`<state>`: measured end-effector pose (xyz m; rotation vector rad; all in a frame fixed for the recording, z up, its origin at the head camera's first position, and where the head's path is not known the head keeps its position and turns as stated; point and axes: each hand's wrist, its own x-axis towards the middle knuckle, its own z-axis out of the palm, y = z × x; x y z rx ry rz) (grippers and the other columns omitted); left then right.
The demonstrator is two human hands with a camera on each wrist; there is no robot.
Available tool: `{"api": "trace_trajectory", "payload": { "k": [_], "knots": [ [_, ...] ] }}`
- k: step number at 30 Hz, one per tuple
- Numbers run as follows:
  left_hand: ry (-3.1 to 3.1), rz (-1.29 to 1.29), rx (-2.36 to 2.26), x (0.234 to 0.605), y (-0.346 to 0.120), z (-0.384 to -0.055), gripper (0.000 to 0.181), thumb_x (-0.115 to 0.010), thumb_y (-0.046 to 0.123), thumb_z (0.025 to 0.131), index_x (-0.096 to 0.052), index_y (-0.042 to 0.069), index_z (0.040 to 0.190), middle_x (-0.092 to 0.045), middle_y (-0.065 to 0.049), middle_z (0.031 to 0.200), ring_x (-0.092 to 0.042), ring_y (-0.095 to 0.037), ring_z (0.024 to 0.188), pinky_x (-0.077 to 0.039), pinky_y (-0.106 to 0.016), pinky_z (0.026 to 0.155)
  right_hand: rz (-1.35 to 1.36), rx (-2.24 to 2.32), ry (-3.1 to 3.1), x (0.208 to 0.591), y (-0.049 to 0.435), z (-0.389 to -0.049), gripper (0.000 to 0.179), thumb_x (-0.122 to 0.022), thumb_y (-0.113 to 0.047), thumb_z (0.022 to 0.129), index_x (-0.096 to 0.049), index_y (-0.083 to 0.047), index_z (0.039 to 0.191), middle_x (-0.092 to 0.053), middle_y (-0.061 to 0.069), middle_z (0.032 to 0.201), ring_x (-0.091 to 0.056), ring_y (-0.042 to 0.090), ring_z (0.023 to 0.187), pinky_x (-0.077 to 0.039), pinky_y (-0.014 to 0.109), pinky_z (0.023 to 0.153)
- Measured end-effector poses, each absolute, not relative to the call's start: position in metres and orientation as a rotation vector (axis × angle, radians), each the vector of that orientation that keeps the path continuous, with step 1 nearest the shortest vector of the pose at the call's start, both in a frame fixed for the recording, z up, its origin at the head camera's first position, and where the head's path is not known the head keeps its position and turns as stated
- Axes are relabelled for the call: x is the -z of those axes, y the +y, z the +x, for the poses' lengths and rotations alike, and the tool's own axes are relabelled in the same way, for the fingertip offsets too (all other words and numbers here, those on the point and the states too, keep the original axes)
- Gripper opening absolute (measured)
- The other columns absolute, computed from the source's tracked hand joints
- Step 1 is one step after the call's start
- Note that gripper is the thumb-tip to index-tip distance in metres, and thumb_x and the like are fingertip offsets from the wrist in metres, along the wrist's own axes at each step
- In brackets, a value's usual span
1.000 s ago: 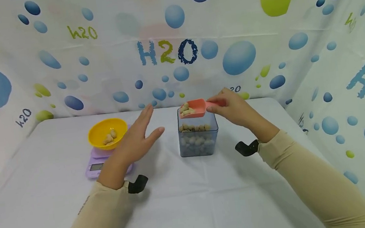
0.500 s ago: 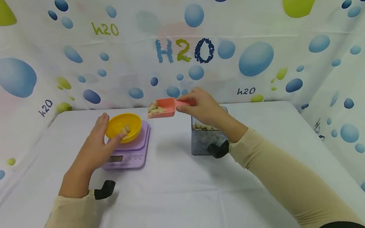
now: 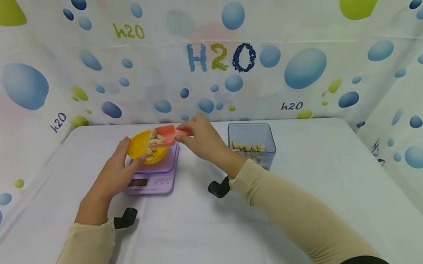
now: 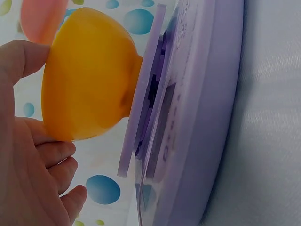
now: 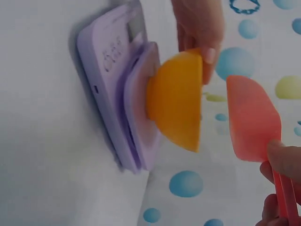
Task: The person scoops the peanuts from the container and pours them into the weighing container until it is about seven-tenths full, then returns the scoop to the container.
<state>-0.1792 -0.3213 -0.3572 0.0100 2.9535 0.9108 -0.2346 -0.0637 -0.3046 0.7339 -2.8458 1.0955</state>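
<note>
My right hand point(image 3: 204, 140) pinches the handle of a coral-pink scoop point(image 3: 167, 133), which carries several pale, lumpy pieces point(image 3: 154, 136) resembling unshelled peanuts. In the head view the scoop's front overlaps the yellow bowl point(image 3: 135, 147), where more of these pieces lie. The right wrist view shows the scoop point(image 5: 254, 117) above the bowl's rim. My left hand point(image 3: 113, 174) holds that bowl at the rim, with the thumb on one side and fingers on the other, as the left wrist view shows. Under the bowl point(image 4: 89, 75) is a purple kitchen scale point(image 3: 162, 182).
To the right stands a clear bluish square container point(image 3: 250, 129) partly filled with the same pale pieces; my right forearm crosses its lower front. A white cloth point(image 3: 193, 250) covers the table, and a patterned curtain point(image 3: 174, 71) hangs behind.
My right hand has carried the loaded scoop left, from over the container to the bowl. My left hand has come to the bowl's rim. The head view has turned left.
</note>
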Motion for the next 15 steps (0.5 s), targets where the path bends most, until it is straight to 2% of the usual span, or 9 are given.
{"api": "trace_trajectory", "payload": {
  "k": [7,15],
  "knots": [
    [2.942,-0.002,-0.924,0.358,-0.319,-0.178,0.093,-0.043,0.061,0.097,0.005,0.012,0.159,0.003,-0.014,0.166,-0.006,-0.043,0.15,-0.012,-0.066,0.116,0.783,-0.892,-2.805,0.317,-0.081,-0.228,0.037,-0.067,-0.033,0.094,-0.068,-0.018,0.127,-0.046,0.0,0.1,-0.049,0.014,0.087,-0.046,0.021,0.069],
    [2.945,0.0,-0.925,0.356,-0.321,-0.178,0.093,-0.043,0.063,0.096,0.004,0.012,0.159,0.003,-0.013,0.166,-0.004,-0.041,0.151,-0.012,-0.065,0.116,0.937,-0.574,-2.619,0.319,-0.086,-0.223,0.032,-0.068,-0.029,0.093,-0.071,-0.02,0.123,-0.046,0.0,0.095,-0.046,0.014,0.087,-0.044,0.018,0.067]
  ]
}}
